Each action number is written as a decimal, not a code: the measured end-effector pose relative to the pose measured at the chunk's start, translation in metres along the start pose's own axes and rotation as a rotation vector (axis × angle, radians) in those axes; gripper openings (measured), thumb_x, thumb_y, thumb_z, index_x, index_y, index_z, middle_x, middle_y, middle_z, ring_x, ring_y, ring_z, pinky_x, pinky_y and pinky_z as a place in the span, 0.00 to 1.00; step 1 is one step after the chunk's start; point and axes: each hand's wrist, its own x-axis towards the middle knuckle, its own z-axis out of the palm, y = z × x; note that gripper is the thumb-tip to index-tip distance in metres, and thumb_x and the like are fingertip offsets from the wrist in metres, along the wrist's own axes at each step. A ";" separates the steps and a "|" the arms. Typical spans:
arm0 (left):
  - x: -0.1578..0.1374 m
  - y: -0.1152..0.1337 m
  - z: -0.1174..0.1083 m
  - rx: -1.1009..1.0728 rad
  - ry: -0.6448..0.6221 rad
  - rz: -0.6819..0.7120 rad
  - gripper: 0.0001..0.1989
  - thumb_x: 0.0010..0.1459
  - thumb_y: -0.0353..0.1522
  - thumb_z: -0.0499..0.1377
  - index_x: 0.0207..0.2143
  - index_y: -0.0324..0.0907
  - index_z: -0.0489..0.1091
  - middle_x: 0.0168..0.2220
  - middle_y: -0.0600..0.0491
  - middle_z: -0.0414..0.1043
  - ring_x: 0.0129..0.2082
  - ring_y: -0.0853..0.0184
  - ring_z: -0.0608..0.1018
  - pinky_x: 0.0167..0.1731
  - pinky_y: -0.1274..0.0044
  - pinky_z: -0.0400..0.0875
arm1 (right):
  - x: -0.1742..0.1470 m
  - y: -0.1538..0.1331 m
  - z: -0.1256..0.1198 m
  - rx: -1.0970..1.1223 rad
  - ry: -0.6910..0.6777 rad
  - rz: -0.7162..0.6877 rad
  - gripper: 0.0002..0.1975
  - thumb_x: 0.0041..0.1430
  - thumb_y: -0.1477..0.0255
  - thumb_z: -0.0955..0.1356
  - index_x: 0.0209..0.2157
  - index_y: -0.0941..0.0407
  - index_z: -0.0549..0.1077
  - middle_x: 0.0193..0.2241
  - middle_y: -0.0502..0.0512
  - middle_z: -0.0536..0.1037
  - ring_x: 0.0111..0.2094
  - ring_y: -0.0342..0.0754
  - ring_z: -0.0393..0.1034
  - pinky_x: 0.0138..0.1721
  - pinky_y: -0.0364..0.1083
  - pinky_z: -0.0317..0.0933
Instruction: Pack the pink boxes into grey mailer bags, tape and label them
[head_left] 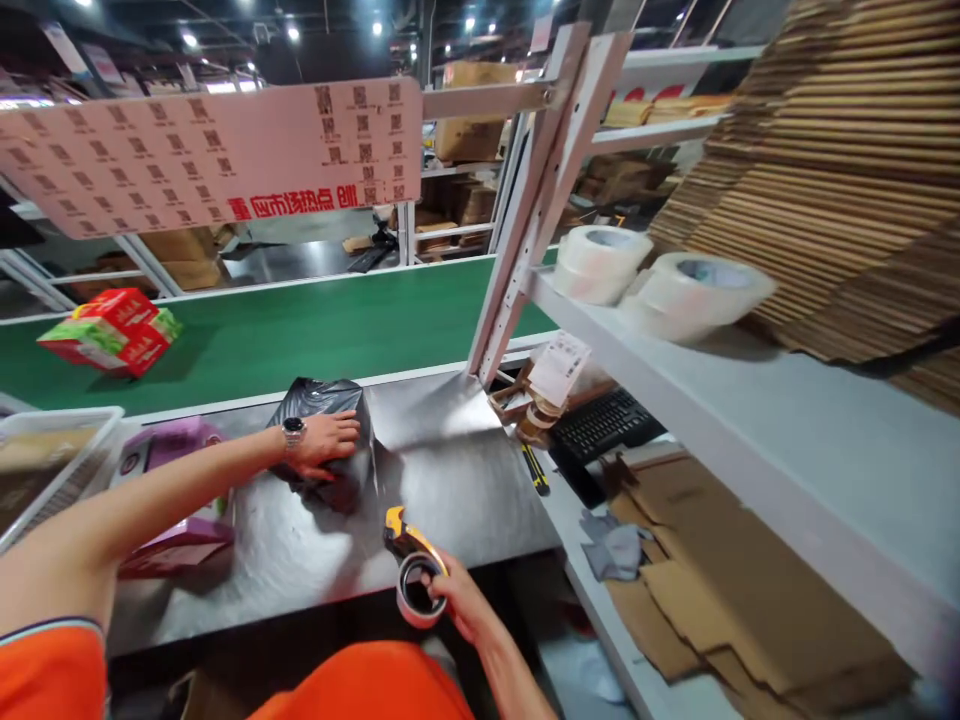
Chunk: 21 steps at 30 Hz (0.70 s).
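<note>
The right grip [457, 595] is closed around the tape dispenser [405, 540], which has a curved yellow handle of smooth look and a round roll. The left grip [324, 445] is open, its fingers laid flat upon the black package [346, 488], whose plastic film is shiny and wrinkled over a boxy shape. The dispenser is to the right of this package and nearer to the body, apart from it. Under the package is the bench [465, 490], of brushed, reflecting metal. To the package's left stands a purple carton [187, 535]; beyond it runs a smooth green belt [337, 325].
</note>
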 end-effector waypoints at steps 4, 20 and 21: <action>0.025 0.005 0.013 -0.004 0.126 -0.303 0.24 0.60 0.42 0.66 0.56 0.41 0.77 0.50 0.39 0.81 0.58 0.46 0.78 0.76 0.43 0.49 | 0.002 0.007 0.008 0.074 0.245 -0.067 0.33 0.36 0.74 0.72 0.50 0.57 0.85 0.30 0.48 0.78 0.31 0.44 0.62 0.33 0.42 0.55; 0.112 0.003 0.004 -0.177 0.304 -1.008 0.21 0.62 0.30 0.63 0.58 0.45 0.79 0.61 0.39 0.79 0.68 0.41 0.69 0.71 0.29 0.48 | 0.076 0.042 0.137 -0.453 -0.116 -0.195 0.46 0.41 0.75 0.69 0.67 0.53 0.77 0.49 0.52 0.87 0.50 0.56 0.79 0.53 0.52 0.74; 0.111 0.002 0.005 -0.177 0.303 -0.996 0.21 0.62 0.30 0.63 0.57 0.45 0.79 0.60 0.39 0.79 0.68 0.41 0.69 0.71 0.28 0.47 | 0.090 0.040 0.148 -0.484 -0.099 -0.194 0.46 0.41 0.75 0.68 0.67 0.53 0.77 0.50 0.53 0.87 0.47 0.55 0.79 0.49 0.51 0.75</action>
